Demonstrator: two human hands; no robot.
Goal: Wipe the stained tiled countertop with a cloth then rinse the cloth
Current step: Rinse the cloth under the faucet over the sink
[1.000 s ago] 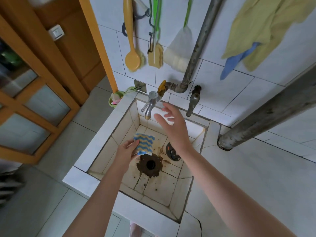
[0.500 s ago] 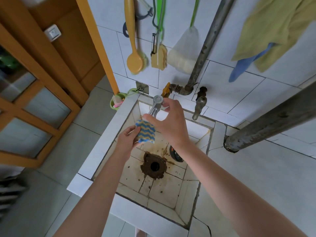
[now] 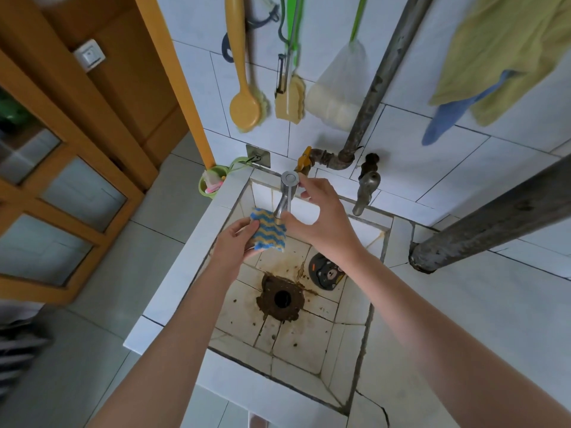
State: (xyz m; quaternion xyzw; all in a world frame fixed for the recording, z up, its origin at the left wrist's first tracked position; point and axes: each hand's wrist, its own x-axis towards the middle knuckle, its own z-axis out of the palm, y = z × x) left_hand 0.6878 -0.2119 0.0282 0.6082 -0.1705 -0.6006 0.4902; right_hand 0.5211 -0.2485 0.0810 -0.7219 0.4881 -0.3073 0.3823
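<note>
Stained tiled sink basin [image 3: 287, 332], rusty drain below. My right hand [image 3: 321, 217] grips the chrome tap [image 3: 285, 193]; my left hand [image 3: 236, 242] holds the blue-and-yellow zigzag cloth [image 3: 268, 231] beneath its spout.

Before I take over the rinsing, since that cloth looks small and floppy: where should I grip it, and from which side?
Grip the cloth by its lower left edge, coming from the left, as the left hand does now. It hangs under the tap, so pinching that edge probably leaves most of its striped face open to the water. The right hand already occupies the tap side.
</note>
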